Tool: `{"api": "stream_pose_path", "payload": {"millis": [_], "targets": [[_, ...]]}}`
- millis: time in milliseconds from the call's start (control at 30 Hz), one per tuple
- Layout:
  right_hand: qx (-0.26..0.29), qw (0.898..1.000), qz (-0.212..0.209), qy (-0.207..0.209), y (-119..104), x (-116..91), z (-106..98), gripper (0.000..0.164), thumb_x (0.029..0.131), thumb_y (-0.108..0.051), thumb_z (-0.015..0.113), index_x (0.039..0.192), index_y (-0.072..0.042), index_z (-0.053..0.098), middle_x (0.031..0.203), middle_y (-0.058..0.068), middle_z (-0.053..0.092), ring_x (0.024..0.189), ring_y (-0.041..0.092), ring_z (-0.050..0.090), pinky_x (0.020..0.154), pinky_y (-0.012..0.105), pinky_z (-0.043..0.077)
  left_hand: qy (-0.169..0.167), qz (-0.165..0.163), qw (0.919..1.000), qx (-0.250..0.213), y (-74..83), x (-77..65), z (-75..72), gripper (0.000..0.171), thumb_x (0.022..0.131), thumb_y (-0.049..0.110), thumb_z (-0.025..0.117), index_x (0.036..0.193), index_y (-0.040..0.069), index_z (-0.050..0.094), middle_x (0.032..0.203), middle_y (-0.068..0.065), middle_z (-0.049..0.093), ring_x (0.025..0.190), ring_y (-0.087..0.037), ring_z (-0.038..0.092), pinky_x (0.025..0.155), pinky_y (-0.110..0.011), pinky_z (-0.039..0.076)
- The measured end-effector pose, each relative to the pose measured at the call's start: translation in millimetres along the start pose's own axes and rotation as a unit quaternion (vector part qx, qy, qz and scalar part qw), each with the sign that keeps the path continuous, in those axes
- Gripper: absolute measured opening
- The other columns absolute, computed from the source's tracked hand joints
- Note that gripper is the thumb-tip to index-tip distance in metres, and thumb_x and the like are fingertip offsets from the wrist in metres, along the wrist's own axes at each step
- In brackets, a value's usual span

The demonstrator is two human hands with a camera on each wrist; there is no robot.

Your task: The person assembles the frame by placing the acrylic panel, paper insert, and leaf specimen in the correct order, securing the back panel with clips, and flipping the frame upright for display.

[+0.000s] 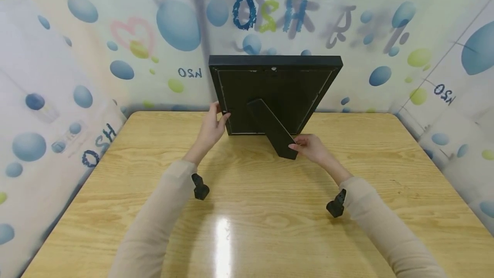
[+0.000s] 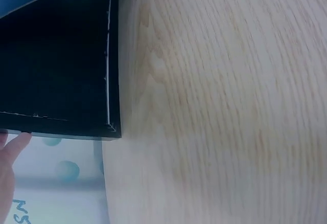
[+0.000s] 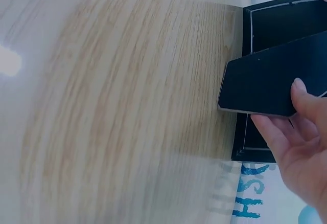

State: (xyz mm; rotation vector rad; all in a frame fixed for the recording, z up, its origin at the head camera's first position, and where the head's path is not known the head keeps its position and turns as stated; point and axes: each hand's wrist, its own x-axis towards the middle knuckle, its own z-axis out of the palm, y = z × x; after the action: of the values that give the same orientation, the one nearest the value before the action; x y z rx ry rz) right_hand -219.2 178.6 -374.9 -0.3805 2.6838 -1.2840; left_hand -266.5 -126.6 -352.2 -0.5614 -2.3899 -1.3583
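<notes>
A black picture frame stands upright near the table's back edge, its back side facing me. From that back a black easel leg slants out and down to the right. My left hand grips the frame's left edge low down, thumb on the back side. In the left wrist view, fingers show at the frame's border. My right hand pinches the easel leg near its lower end, with the thumb on its outer face and the fingers behind, as the right wrist view shows. The frame's front is hidden.
The wooden table spreads out below and has a bright light reflection near its front. Behind and at both sides hangs a pale wall covering with blue and green dots and lettering. A black camera sits on each wrist.
</notes>
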Motion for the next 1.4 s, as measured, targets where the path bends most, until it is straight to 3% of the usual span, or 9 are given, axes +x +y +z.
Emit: {"api": "stream_pose_path", "payload": {"millis": [233, 400, 667, 900, 1200, 1400], "targets": [[0.008, 1.000, 0.009, -0.005, 2, 2, 0, 0.036, 0.090, -0.016, 0.057, 0.114, 0.011, 0.055, 0.113, 0.031, 0.058, 0.088, 0.036, 0.064, 0.079, 0.043, 0.054, -0.016, -0.030, 0.9989, -0.032, -0.5, -0.1, -2.9, 0.038, 0.093, 0.009, 0.048, 0.127, -0.004, 0.034, 0.123, -0.022, 0.049, 0.125, -0.034, 0.042, 0.094, -0.041, 0.048], [-0.006, 1.000, 0.004, -0.011, 4, 1, 1, 0.035, 0.090, -0.017, 0.058, 0.111, 0.010, 0.058, 0.107, 0.029, 0.062, 0.086, 0.034, 0.065, 0.077, 0.041, 0.054, -0.019, -0.037, 0.9988, -0.025, -4.5, -1.4, -4.7, 0.038, 0.094, 0.009, 0.049, 0.126, -0.004, 0.036, 0.123, -0.023, 0.049, 0.125, -0.035, 0.043, 0.094, -0.042, 0.047], [-0.010, 1.000, -0.010, -0.009, 5, -1, 3, 0.033, 0.090, -0.018, 0.059, 0.109, 0.009, 0.059, 0.102, 0.026, 0.065, 0.084, 0.031, 0.065, 0.074, 0.037, 0.055, -0.026, -0.006, 0.9996, 0.009, -4.2, -6.4, -7.7, 0.037, 0.095, 0.018, 0.048, 0.126, 0.000, 0.039, 0.119, -0.021, 0.053, 0.119, -0.035, 0.048, 0.092, -0.044, 0.048], [0.001, 0.999, -0.041, 0.000, 6, 3, -1, 0.028, 0.090, -0.017, 0.058, 0.103, 0.007, 0.061, 0.092, 0.024, 0.067, 0.078, 0.031, 0.064, 0.073, 0.045, 0.053, -0.032, -0.022, 0.9983, 0.043, 3.9, -5.6, -13.9, 0.039, 0.094, 0.019, 0.049, 0.127, 0.000, 0.040, 0.119, -0.020, 0.055, 0.117, -0.034, 0.050, 0.095, -0.046, 0.046], [0.004, 1.000, -0.017, -0.023, 8, -1, -7, 0.029, 0.090, -0.020, 0.059, 0.105, 0.005, 0.063, 0.095, 0.021, 0.067, 0.082, 0.028, 0.064, 0.075, 0.043, 0.052, -0.039, 0.038, 0.9962, 0.068, 5.0, -9.9, -13.5, 0.034, 0.094, 0.014, 0.049, 0.122, -0.002, 0.041, 0.113, -0.022, 0.058, 0.116, -0.034, 0.051, 0.084, -0.041, 0.053], [0.021, 0.998, -0.002, -0.052, 10, -6, -8, 0.030, 0.090, -0.021, 0.058, 0.107, 0.004, 0.062, 0.099, 0.020, 0.067, 0.088, 0.027, 0.065, 0.081, 0.043, 0.052, -0.046, 0.034, 0.9960, 0.068, 7.1, -10.4, -12.7, 0.035, 0.094, 0.015, 0.048, 0.122, -0.004, 0.040, 0.114, -0.023, 0.057, 0.116, -0.035, 0.051, 0.084, -0.042, 0.052]]}}
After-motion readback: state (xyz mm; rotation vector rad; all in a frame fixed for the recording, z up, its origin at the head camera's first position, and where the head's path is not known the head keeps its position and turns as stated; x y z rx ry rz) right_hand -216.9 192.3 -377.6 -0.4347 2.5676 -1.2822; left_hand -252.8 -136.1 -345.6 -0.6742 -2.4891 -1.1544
